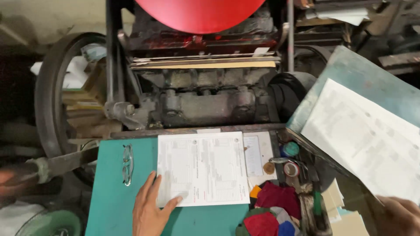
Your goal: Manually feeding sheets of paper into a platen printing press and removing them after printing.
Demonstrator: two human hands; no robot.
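Observation:
My left hand rests flat on the green board, its thumb and fingers on the lower left corner of a stack of printed paper sheets. At the lower right corner of the view my right hand sits at the near edge of a second pile of printed sheets lying on a tilted teal board. Whether the right hand grips a sheet cannot be told. The fingers of the left hand are spread.
A pair of glasses lies on the green board to the left. An old printing press with a red ink disc and a big flywheel stands ahead. Coloured rags, small tins and tape lie at the right.

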